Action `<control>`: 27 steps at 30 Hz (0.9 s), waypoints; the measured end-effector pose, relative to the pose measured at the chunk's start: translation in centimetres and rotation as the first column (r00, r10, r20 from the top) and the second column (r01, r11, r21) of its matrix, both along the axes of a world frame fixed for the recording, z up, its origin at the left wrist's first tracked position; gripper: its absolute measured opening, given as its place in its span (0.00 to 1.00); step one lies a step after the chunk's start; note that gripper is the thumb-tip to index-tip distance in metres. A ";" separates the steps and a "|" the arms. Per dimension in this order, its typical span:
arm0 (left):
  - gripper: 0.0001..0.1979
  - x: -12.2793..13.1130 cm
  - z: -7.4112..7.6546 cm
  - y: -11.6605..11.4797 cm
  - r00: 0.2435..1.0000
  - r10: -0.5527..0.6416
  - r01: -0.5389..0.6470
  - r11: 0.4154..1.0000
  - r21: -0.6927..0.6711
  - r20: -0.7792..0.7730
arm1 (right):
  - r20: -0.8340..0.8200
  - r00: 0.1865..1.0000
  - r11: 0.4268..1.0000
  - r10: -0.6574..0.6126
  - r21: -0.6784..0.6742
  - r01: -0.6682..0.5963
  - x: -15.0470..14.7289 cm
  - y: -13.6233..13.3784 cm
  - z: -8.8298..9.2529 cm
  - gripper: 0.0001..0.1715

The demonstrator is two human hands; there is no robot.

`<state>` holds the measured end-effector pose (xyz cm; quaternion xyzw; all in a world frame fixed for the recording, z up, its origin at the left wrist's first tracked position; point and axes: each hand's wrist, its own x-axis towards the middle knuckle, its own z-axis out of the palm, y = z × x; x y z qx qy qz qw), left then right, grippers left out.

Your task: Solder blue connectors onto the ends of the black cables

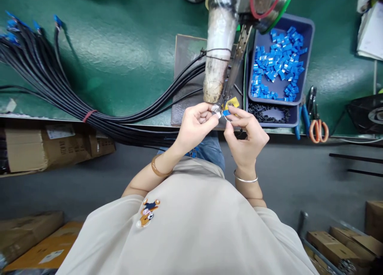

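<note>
My left hand (196, 123) is closed in a pinch in front of the table edge, at a small whitish piece (216, 110) with thin wires coming off it. Whether that piece is the end of a cable is too small to tell. Facing it, my right hand (247, 134) has thumb and fingertips drawn together at a small blue connector (226, 112), which sits close to the wires. Just beyond both hands are the metal arm (236, 63) of a bench fixture and a yellow piece (232, 103).
A wrapped white tube (220, 48) hangs right above my hands. Black cables (110, 117), tied with a red band, run along the left edge. At right stand a bin (308, 48) of blue connectors, a lower bin (295, 117) of black parts, and orange-handled scissors (318, 129).
</note>
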<state>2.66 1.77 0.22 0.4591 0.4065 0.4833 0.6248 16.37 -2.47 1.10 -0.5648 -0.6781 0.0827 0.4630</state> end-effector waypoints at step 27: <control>0.05 -0.3 -0.5 0.2 0.996 -0.055 0.058 0.997 -0.047 0.065 | 0.004 0.996 0.996 0.085 0.004 -0.085 0.2 0.0 0.3 0.07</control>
